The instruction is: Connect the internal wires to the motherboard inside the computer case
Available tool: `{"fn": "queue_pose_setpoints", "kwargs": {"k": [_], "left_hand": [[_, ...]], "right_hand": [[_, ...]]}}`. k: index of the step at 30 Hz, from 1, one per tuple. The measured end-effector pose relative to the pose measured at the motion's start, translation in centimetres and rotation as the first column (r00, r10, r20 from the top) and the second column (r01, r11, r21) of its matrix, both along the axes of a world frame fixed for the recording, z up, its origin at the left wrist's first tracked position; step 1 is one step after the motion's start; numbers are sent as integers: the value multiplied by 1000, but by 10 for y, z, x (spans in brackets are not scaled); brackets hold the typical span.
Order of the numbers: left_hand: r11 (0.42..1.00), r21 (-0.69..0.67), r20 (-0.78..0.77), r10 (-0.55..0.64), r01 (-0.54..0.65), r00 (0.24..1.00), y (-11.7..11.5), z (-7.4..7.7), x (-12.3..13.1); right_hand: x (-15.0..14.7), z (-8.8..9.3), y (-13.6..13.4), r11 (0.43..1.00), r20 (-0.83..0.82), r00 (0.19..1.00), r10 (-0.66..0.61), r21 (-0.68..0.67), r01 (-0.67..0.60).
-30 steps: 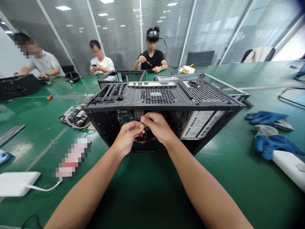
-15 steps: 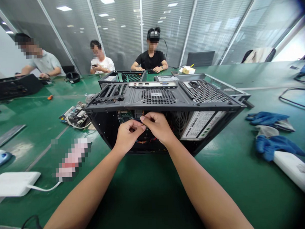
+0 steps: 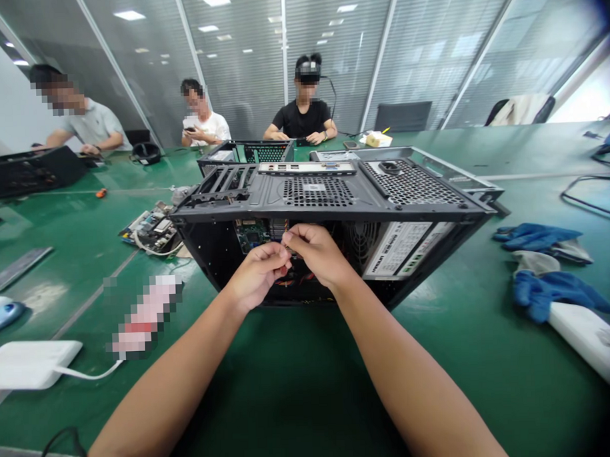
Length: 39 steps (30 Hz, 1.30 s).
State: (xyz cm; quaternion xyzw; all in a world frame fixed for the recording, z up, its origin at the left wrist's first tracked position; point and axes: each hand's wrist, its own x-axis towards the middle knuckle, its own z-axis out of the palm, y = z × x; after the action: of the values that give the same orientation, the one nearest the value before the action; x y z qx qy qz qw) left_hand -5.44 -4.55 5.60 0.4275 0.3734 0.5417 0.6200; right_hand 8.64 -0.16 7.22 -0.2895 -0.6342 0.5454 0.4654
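Observation:
A black computer case (image 3: 264,202) stands on the table with its open side facing me. At that opening my right hand (image 3: 313,249) pinches a thin cable (image 3: 286,226) with orange strands, between thumb and forefinger. Just left of it, my left hand (image 3: 260,273) has thumb and fingers pressed together, close to the same cable; what they hold, if anything, is hidden. Inside the case are a green circuit board (image 3: 251,236), a fan grille (image 3: 361,238) and a labelled power supply (image 3: 408,250). Loose coloured wires (image 3: 303,278) hang below my fingers.
A bare circuit board assembly (image 3: 155,227) lies left of the case, and more case parts (image 3: 252,150) stand behind it. Blue gloves (image 3: 547,290) and a white block (image 3: 584,339) are at right. A white adapter (image 3: 34,364) sits at left. Several people sit across the table.
My left hand has drawn slightly down and its fingers have shifted, uncovering more of the circuit board. My right hand stays at nearly the same place on the cable.

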Motion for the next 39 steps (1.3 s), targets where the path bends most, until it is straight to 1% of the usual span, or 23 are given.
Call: {"fn": "queue_pose_setpoints", "kwargs": {"k": [3, 5, 6, 8, 10, 12, 15, 19, 22, 27, 31, 34, 36, 39], "left_hand": [[999, -36, 60, -32, 34, 998, 1, -2, 1], [999, -28, 39, -21, 23, 999, 1, -2, 1], [1000, -12, 4, 2, -2, 1000, 2, -2, 1], [995, 57, -101, 87, -82, 991, 2, -1, 1], [972, 167, -213, 198, -164, 957, 2, -1, 1], [936, 277, -293, 298, -218, 908, 1, 0, 1], [893, 379, -359, 382, -241, 852, -1, 1, 2], [863, 437, -405, 442, -255, 800, -2, 1, 2], [869, 419, -401, 437, -263, 805, -2, 2, 1], [910, 343, -358, 355, -232, 864, -1, 0, 1], [952, 251, -228, 232, -173, 946, 2, -3, 0], [975, 177, -128, 158, -134, 979, 3, -4, 1], [976, 162, -141, 169, -145, 975, 3, -3, 0], [945, 247, -274, 281, -215, 920, 3, -2, -1]], "right_hand": [[0, 1, -1, 998, -23, 999, 30, -48, -31], [-1, 1, -1, 998, -32, 999, 25, -63, -27], [-1, 0, 0, 998, -32, 999, 9, -59, -11], [-2, 0, 0, 998, -18, 999, -51, -25, 51], [-2, -1, 0, 993, 10, 993, -113, 30, 113], [-3, 0, -1, 985, 38, 987, -154, 81, 150], [-3, 1, -2, 980, 54, 984, -168, 115, 161], [-3, 2, -3, 981, 56, 985, -162, 117, 154], [-3, 1, -2, 983, 55, 987, -153, 108, 146], [-2, -3, 2, 990, 61, 993, -101, 109, 94], [-1, -4, 3, 991, 70, 994, -83, 115, 74], [-2, -4, 3, 991, 73, 994, -84, 115, 76], [-2, -4, 3, 989, 75, 992, -103, 116, 93], [-3, -5, 3, 984, 76, 987, -145, 118, 135]]}}
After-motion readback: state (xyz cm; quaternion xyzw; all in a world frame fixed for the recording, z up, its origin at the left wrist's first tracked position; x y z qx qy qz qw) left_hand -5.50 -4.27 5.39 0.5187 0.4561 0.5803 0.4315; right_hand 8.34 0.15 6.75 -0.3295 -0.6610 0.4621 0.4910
